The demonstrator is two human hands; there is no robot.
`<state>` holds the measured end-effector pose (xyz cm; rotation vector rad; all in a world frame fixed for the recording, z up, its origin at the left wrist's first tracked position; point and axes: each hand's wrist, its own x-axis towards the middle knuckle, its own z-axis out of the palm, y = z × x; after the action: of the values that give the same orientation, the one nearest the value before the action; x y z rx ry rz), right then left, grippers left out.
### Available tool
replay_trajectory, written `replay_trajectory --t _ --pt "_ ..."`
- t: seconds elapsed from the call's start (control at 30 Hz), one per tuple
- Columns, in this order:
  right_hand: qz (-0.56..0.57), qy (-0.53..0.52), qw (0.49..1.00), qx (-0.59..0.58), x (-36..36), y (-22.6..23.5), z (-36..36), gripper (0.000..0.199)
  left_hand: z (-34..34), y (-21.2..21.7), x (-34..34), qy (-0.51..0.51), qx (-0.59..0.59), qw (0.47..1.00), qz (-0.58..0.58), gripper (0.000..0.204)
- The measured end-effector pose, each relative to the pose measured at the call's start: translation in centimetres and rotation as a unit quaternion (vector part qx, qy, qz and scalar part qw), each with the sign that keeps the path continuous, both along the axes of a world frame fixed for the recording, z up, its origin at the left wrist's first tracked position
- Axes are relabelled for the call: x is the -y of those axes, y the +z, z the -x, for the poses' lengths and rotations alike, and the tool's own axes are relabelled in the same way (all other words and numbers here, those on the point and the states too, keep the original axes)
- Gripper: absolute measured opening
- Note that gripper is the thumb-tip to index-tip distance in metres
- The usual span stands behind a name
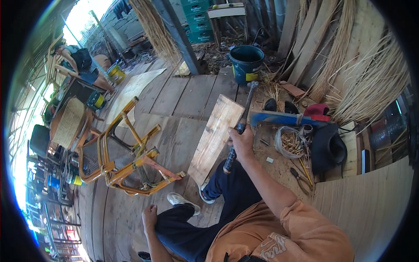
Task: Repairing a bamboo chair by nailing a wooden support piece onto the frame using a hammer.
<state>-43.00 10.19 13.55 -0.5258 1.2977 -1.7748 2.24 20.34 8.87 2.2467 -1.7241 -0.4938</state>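
Note:
My right hand [242,142] is closed around the dark wrapped grip of a hammer [248,102], whose metal head points away from me. Just left of that hand is a pale wooden board [217,135]; its near end is by my shoe, and I cannot tell whether my fingers touch it. My left hand [149,217] is curled into a fist beside my left knee, with nothing visible in it. Ahead of it, a rattan chair frame [115,168] with woven panels lies tipped over on the plank floor [170,131].
To my right are a blue bar-shaped tool [275,118], a plastic bag of small tan pieces [290,142], pliers [300,180] and a dark hat [327,148]. A dark green bucket [246,65] stands ahead. Rattan strands [371,83] lean at right. Another person [80,63] bends at far left.

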Motion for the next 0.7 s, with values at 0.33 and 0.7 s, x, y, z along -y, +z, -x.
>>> replay_trajectory --t 0.33,0.7 --pt "-0.015 -0.174 0.981 -0.081 15.3 -6.4 24.1 0.014 5.9 0.1 0.7 -0.066 0.079 0.994 -0.025 0.036" --pt "0.031 -0.094 0.984 0.146 6.6 -12.3 39.5 0.034 16.2 1.6 18.6 0.068 0.075 0.994 0.041 0.079"
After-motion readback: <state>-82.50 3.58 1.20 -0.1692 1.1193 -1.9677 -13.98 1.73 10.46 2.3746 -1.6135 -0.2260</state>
